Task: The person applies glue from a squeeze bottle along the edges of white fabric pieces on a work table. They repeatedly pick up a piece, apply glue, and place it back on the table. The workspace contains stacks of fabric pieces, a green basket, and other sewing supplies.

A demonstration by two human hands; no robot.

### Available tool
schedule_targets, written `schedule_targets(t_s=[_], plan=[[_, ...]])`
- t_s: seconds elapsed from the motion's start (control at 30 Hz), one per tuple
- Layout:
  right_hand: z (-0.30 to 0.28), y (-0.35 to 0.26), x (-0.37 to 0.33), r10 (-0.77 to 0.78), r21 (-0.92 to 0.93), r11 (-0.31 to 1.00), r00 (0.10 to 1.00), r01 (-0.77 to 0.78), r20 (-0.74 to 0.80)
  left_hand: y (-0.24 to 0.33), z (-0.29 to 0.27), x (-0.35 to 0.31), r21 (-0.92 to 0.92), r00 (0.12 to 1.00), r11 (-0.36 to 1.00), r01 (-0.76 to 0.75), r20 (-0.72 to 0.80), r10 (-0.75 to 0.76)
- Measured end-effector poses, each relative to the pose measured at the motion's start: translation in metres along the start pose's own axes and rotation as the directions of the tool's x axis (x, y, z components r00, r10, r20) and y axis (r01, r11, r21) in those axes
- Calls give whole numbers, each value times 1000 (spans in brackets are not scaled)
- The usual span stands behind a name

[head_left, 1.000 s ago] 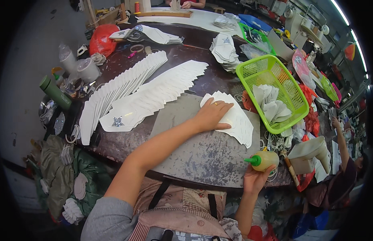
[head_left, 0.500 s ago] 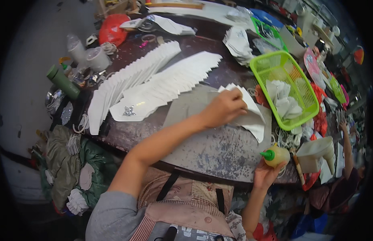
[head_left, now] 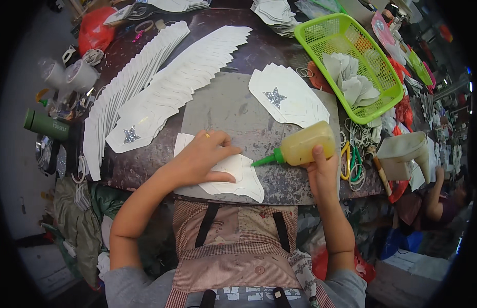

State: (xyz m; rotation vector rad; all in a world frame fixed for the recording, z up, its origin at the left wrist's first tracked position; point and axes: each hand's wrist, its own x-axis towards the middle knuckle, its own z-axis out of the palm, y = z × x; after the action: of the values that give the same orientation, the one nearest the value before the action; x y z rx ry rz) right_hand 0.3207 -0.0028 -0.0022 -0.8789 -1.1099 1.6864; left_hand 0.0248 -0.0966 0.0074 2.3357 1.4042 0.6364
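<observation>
On the grey board (head_left: 212,100) in front of me lies a white cut piece (head_left: 248,179) with pencil-like lines along its edges. My left hand (head_left: 205,159), wearing a ring, rests on it with thumb and fingers apart. In my right hand (head_left: 323,172) is a squeeze bottle (head_left: 310,143) of yellowish liquid, tilted sideways. Its green nozzle tip (head_left: 261,161) is at the piece's right edge; I cannot tell whether it touches. Beyond the bottle sits a small stack of white pieces (head_left: 300,100), the top one bearing a glittery silver star (head_left: 275,97).
Two long fanned rows of white pieces (head_left: 182,72) stretch across the left side of the table. A green basket (head_left: 305,38) with white scraps stands at the back right. Scissors (head_left: 346,159) and cord lie right of the board; a green flask (head_left: 46,126) is far left.
My left hand has come from the stack at the right to near the table edge, where a white piece now lies. The squeeze bottle has moved left and its nozzle is over the board.
</observation>
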Motion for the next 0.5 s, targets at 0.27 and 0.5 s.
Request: schedule_targets(t_s=[0.27, 0.5], plan=[[9, 0, 11, 39, -68, 997, 999, -40, -4, -1, 4, -2, 76, 1000, 997, -13, 3, 13], [1, -3, 1, 71, -117, 991, 997, -68, 26, 0, 6, -4, 73, 1000, 997, -1, -23, 3]])
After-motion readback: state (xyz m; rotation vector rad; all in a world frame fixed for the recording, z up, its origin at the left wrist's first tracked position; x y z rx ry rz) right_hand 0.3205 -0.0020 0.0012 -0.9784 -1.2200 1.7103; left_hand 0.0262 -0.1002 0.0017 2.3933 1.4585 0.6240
